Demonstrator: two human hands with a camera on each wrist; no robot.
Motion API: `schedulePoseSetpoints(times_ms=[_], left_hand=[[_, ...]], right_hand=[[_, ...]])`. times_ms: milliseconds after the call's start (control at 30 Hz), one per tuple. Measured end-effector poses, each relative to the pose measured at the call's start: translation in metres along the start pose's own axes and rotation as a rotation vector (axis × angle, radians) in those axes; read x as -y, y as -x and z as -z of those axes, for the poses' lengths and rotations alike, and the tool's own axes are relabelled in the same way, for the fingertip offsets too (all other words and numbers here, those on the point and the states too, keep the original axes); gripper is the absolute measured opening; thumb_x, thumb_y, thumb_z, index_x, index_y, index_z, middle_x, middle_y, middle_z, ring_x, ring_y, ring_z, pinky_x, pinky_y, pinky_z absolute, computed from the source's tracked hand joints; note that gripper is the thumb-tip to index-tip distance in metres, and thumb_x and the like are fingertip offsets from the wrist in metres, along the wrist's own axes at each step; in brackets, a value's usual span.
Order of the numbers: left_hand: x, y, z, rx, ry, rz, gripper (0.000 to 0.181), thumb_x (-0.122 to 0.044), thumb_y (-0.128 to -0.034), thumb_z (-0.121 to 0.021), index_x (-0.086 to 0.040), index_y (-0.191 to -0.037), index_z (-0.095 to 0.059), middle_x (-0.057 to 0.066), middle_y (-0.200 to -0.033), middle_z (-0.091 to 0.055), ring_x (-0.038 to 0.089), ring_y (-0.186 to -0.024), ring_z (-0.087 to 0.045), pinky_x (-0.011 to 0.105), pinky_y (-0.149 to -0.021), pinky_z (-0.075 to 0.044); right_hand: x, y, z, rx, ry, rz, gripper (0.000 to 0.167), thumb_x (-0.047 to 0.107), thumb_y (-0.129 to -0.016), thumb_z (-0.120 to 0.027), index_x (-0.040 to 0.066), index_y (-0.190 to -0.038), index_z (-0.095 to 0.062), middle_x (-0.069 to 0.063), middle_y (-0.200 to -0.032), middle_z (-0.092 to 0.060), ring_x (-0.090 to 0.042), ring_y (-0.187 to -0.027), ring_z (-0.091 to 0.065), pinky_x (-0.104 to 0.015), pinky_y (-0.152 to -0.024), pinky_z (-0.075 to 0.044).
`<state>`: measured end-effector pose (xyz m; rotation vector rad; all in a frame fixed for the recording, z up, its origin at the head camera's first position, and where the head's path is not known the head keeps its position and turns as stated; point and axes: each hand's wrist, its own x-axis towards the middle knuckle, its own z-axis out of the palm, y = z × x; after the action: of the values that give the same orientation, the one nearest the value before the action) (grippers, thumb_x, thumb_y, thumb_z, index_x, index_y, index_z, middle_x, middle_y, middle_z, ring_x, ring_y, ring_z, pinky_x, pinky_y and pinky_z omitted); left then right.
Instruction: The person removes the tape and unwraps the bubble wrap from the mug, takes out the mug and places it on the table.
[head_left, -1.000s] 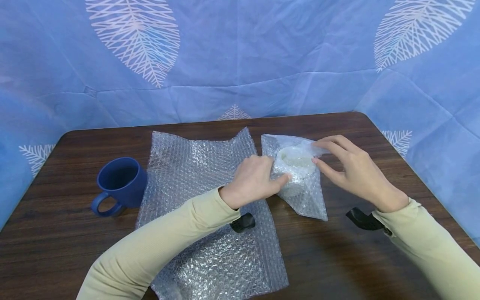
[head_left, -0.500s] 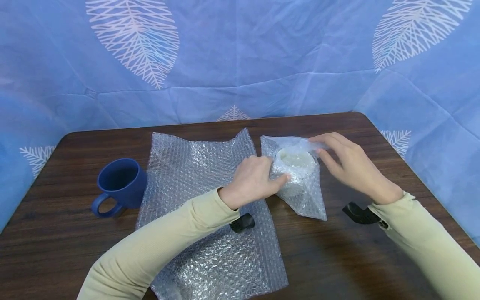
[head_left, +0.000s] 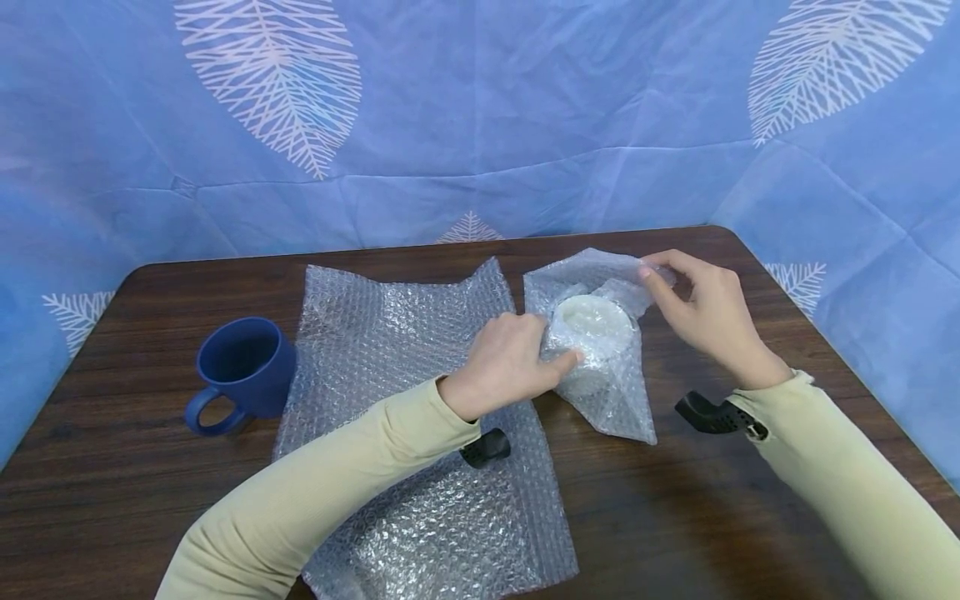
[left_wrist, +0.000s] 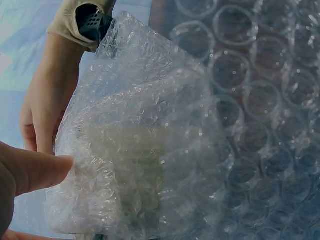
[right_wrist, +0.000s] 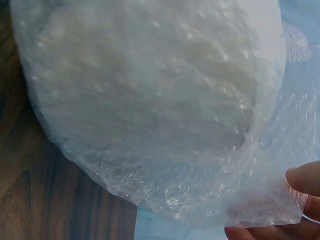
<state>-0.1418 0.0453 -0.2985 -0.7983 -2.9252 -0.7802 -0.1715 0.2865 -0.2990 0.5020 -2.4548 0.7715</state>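
A pale round object (head_left: 596, 323) stands in a piece of bubble wrap (head_left: 626, 408) right of centre. My left hand (head_left: 513, 362) grips the wrapped object from its left side, thumb at the front; in the left wrist view that thumb (left_wrist: 42, 172) presses on the wrap. The right hand (head_left: 708, 312) pinches the back right corner of the same wrap between thumb and fingers, holding it raised. In the right wrist view, fingertips (right_wrist: 305, 180) hold the corner of the wrap (right_wrist: 180, 195).
A larger sheet of bubble wrap (head_left: 442, 525) lies flat on the dark wooden table (head_left: 97, 467), partly under my left forearm. To its left stands a blue mug (head_left: 258, 375), handle toward the front left. A blue patterned cloth (head_left: 540, 100) hangs behind the table.
My right hand has shifted slightly back and to the right, drawing the wrap's corner off the top of the round object, whose rim shows more. The left hand has stayed in place.
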Motion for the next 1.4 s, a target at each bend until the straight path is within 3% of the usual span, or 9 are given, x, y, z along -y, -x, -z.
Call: schedulePoseSetpoints(times_ms=[267,400,500,567,867,1067,1167,1300,1400], left_hand=[[-0.001,0.0,0.001,0.009,0.005,0.014,0.046,-0.04,-0.0874,-0.067,-0.018,-0.061,-0.038,-0.007,-0.051,-0.03,0.006,-0.043,-0.031,0.019,-0.04,-0.028],[-0.001,0.0,0.001,0.012,-0.003,0.016,0.046,-0.041,-0.0875,-0.067,-0.018,-0.061,-0.038,-0.007,-0.051,-0.031,0.005,-0.043,-0.031,0.019,-0.04,-0.029],[-0.001,0.0,0.001,0.013,-0.007,0.014,0.045,-0.041,-0.0874,-0.067,-0.018,-0.061,-0.038,-0.007,-0.052,-0.031,0.005,-0.043,-0.031,0.019,-0.04,-0.028],[-0.001,0.0,0.001,0.012,-0.006,0.016,0.046,-0.041,-0.0874,-0.068,-0.018,-0.061,-0.038,-0.007,-0.052,-0.031,0.004,-0.043,-0.03,0.019,-0.04,-0.028],[0.0,-0.001,0.0,0.013,0.014,0.028,0.045,-0.04,-0.0869,-0.069,-0.017,-0.061,-0.038,-0.007,-0.052,-0.032,0.005,-0.043,-0.031,0.019,-0.04,-0.028],[-0.001,-0.001,-0.001,0.005,0.016,0.016,0.045,-0.039,-0.0868,-0.069,-0.018,-0.062,-0.039,-0.008,-0.052,-0.033,0.004,-0.042,-0.031,0.018,-0.038,-0.027],[-0.001,-0.001,-0.001,0.005,0.018,0.017,0.045,-0.039,-0.0867,-0.069,-0.018,-0.061,-0.039,-0.008,-0.051,-0.033,0.003,-0.041,-0.031,0.017,-0.038,-0.027],[-0.001,-0.001,-0.001,0.005,0.03,0.015,0.045,-0.039,-0.0866,-0.069,-0.018,-0.061,-0.039,-0.008,-0.051,-0.034,0.003,-0.04,-0.031,0.016,-0.037,-0.027],[0.0,-0.001,-0.001,0.002,0.031,0.014,0.045,-0.039,-0.0865,-0.069,-0.018,-0.062,-0.039,-0.008,-0.051,-0.033,0.003,-0.04,-0.031,0.017,-0.037,-0.027]], right_hand=[[-0.004,-0.012,-0.001,-0.009,-0.063,-0.218,0.03,0.03,-0.095,-0.059,0.005,-0.104,-0.071,-0.018,-0.091,-0.072,0.022,-0.069,-0.049,-0.005,-0.064,-0.037],[-0.009,-0.017,-0.002,0.003,-0.101,-0.276,0.034,0.036,-0.095,-0.059,0.006,-0.104,-0.071,0.008,-0.084,-0.074,0.024,-0.072,-0.052,-0.007,-0.061,-0.039],[-0.014,-0.022,-0.003,0.038,-0.114,-0.329,0.039,0.042,-0.095,-0.057,0.007,-0.105,-0.07,0.035,-0.073,-0.063,0.021,-0.069,-0.055,-0.011,-0.058,-0.04],[-0.018,-0.026,-0.003,0.069,-0.107,-0.367,0.041,0.045,-0.095,-0.055,0.007,-0.105,-0.069,0.042,-0.069,-0.056,0.019,-0.065,-0.055,-0.015,-0.057,-0.04],[-0.03,-0.042,-0.006,0.183,-0.113,-0.476,0.049,0.05,-0.095,-0.049,0.007,-0.108,-0.067,0.035,-0.068,-0.059,-0.002,-0.062,-0.059,-0.025,-0.055,-0.041],[-0.033,-0.04,-0.009,0.181,-0.152,-0.485,0.056,0.055,-0.094,-0.048,0.007,-0.117,-0.064,0.034,-0.07,-0.059,-0.005,-0.064,-0.06,-0.027,-0.055,-0.042],[-0.031,-0.037,-0.01,0.181,-0.158,-0.485,0.061,0.06,-0.092,-0.048,0.009,-0.122,-0.061,0.023,-0.081,-0.068,-0.001,-0.069,-0.06,-0.024,-0.059,-0.044],[-0.024,-0.032,-0.011,0.11,-0.132,-0.424,0.063,0.058,-0.09,-0.053,0.009,-0.129,-0.055,-0.004,-0.11,-0.069,-0.009,-0.09,-0.062,-0.021,-0.073,-0.045],[-0.015,-0.028,-0.013,-0.021,-0.086,-0.275,0.056,0.042,-0.092,-0.061,0.004,-0.131,-0.052,-0.018,-0.12,-0.062,-0.026,-0.102,-0.059,-0.031,-0.083,-0.044]])
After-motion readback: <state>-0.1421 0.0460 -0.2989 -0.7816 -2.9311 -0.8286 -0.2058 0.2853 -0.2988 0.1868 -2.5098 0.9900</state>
